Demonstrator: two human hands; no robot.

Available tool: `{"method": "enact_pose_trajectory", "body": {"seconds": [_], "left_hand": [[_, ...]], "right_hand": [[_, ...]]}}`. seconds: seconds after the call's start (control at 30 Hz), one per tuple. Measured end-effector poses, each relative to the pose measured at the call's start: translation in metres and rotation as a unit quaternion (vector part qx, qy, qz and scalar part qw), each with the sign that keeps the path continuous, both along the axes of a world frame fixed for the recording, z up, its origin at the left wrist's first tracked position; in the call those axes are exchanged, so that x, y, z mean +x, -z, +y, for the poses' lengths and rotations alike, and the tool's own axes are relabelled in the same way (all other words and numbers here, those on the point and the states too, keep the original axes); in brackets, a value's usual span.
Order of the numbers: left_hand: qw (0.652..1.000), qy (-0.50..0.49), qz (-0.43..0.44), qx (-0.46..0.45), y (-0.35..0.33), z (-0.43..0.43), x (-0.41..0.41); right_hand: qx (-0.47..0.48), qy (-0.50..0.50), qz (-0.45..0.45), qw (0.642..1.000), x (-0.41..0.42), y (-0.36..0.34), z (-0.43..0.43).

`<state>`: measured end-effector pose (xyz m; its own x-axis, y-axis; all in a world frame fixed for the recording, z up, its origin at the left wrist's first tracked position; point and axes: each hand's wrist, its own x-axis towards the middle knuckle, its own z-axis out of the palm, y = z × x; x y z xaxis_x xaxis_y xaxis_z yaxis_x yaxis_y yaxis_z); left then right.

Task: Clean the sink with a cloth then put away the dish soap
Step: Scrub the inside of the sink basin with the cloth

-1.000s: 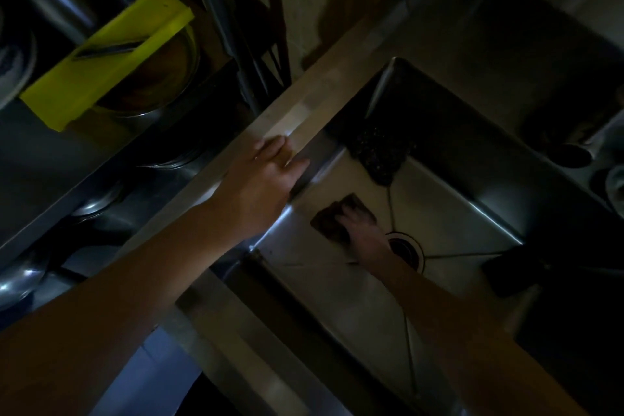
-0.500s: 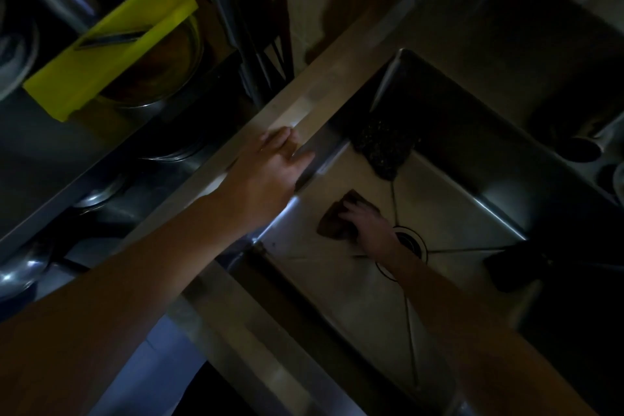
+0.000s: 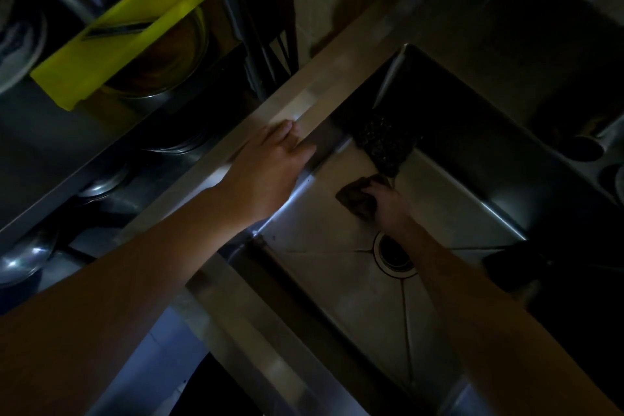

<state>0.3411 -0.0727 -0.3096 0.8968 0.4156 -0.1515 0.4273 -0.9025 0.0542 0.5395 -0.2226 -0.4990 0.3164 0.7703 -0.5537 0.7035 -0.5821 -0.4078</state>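
- The steel sink [image 3: 456, 223] is the largest container, a deep rectangular basin whose floor is creased toward a round drain [image 3: 395, 252] near its middle; much of the floor toward the near wall lies bare.
- In the sink's far corner a dark, speckled scrubber-like pad [image 3: 383, 142] leans against the wall, its lower tip just beside the cloth; what it is exactly is too dim to tell.
- A dark lump [image 3: 513, 263] sits at the right side of the floor, unreadable in the shadow.
- Left of the sink's rim, a lower shelf carries a metal bowl [image 3: 162, 54] with a yellow slicer board [image 3: 114, 40] laid across its top, and more steel bowls in the dark beside and below it.
- The left hand [image 3: 270, 162] rests flat on the sink's left rim, fingers spread and clamped on nothing.
- The right hand [image 3: 388, 203] is down inside, fingers pressed onto the dark cloth [image 3: 358, 197], which lies on the floor between the drain and the far corner.
- No writing or label can be read, and the dish soap cannot be made out.
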Motion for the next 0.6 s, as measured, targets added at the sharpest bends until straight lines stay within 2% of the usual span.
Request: {"method": "enact_pose_trajectory", "body": {"seconds": [0.27,0.4,0.6], "left_hand": [[0.999,-0.010,0.043,0.028,0.004,-0.003,0.003],[0.998,-0.020,0.057,0.025,0.001,-0.005,0.003],[0.997,-0.032,0.068,0.007,-0.005,-0.008,-0.008]], "right_hand": [[-0.030,-0.013,0.001,0.999,-0.025,-0.013,-0.056],[-0.099,0.008,0.059,0.993,-0.042,-0.022,-0.062],[-0.165,0.060,0.085,0.981,-0.067,-0.051,-0.082]]}}
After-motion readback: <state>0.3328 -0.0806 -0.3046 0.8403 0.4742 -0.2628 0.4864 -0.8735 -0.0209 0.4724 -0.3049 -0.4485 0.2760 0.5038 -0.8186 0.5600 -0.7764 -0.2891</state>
